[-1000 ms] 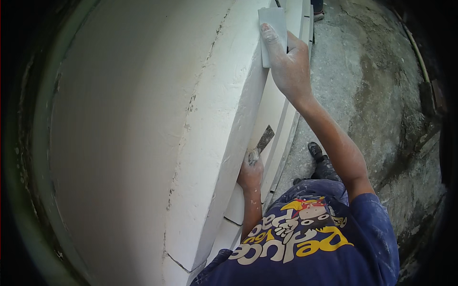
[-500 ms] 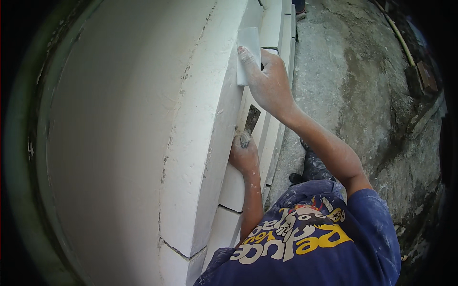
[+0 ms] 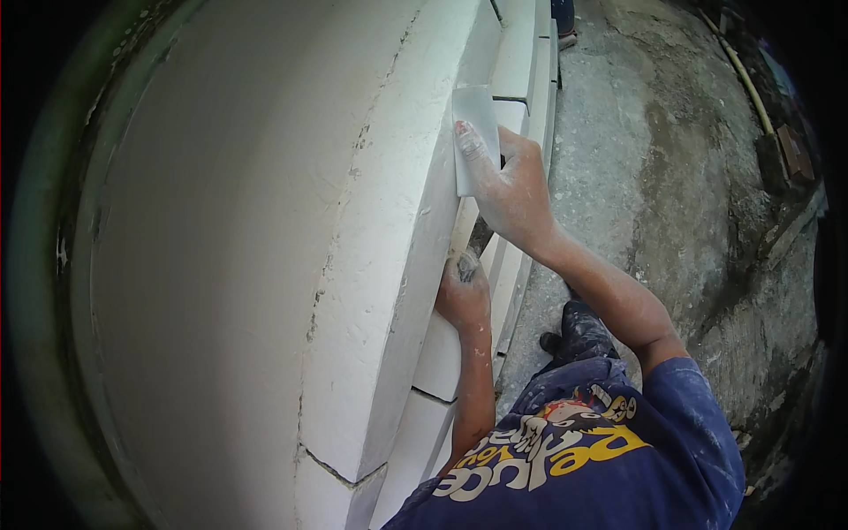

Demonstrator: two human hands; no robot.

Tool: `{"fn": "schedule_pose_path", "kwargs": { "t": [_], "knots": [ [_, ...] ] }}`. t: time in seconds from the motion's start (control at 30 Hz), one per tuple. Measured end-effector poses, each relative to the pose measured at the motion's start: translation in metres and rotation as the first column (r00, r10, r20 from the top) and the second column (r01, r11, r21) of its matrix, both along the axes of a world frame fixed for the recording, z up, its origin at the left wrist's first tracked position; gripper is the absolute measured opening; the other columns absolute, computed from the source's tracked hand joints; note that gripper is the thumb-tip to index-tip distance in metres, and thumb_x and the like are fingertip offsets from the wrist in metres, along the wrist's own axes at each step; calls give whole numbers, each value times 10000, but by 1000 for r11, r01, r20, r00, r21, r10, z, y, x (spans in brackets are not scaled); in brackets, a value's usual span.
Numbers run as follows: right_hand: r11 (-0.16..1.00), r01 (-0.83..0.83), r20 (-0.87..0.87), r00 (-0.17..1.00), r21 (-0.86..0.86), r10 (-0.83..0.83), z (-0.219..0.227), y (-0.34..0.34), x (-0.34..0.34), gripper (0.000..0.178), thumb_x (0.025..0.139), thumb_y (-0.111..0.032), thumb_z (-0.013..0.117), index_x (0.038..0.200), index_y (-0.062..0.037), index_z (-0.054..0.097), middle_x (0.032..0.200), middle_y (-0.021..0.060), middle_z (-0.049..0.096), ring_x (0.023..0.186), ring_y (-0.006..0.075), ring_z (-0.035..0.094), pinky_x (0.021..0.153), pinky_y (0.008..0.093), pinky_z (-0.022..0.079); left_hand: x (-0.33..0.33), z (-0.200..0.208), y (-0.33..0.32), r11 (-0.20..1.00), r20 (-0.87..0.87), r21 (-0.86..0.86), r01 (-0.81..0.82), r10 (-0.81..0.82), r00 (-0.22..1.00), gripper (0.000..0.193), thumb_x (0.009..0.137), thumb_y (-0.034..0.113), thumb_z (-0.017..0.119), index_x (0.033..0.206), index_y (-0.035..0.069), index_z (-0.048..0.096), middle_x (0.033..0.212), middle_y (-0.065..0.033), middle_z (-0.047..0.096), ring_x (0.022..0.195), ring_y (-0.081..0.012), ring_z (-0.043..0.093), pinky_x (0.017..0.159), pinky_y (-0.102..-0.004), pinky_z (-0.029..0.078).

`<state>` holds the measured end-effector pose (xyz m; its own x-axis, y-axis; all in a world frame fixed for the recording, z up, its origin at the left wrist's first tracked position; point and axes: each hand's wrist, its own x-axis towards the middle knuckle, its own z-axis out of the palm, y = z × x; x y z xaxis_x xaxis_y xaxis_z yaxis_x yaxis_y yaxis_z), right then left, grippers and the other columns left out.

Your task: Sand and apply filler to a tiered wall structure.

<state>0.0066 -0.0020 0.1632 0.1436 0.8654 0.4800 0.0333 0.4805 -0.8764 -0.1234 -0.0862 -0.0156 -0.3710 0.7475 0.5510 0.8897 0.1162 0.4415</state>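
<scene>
My right hand [image 3: 523,190], dusted white, grips a flat pale grey rectangular piece [image 3: 478,108], with the thumb laid along its face. That piece lies against the narrow side face of a white moulding [image 3: 408,274]; whether it is a stiff spreader or folded abrasive I cannot tell. Lower down, my left hand [image 3: 465,299] is closed around what looks like a scraper [image 3: 480,236]. Its dark flat blade points up and away, partly behind my right hand. The left hand is close beside the lower white ledges.
A broad smooth white surface [image 3: 212,265] fills the left, with a rough cracked seam [image 3: 329,256] along it. Stepped white ledges [image 3: 435,358] with open joints run under the moulding. Rough concrete ground [image 3: 609,132] lies to the right, with a pole [image 3: 738,66] at its far edge.
Both hands and the white moulding appear slightly lower and further right in view. The right hand with the grey piece has come nearer the left hand, covering more of the scraper blade.
</scene>
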Motion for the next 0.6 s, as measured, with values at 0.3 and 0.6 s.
{"fn": "schedule_pose_path", "kwargs": {
  "t": [0.3,0.6],
  "knots": [
    [921,195,90,967,338,-238,-5,2,-15,421,1018,-301,519,838,56,651,613,131,616,577,162,581,569,341,472,0,4,-3,997,7,68,29,-30,1000,178,806,212,727,826,40,685,792,-197,694,731,-417,664,648,-483,510],
    [969,225,187,952,102,-241,18,33,6,403,1012,-283,501,912,72,664,667,227,644,640,273,666,633,403,502,8,15,-4,998,48,-62,-8,11,999,171,807,214,722,830,46,700,778,-195,694,726,-422,661,644,-493,507]
  ]
}}
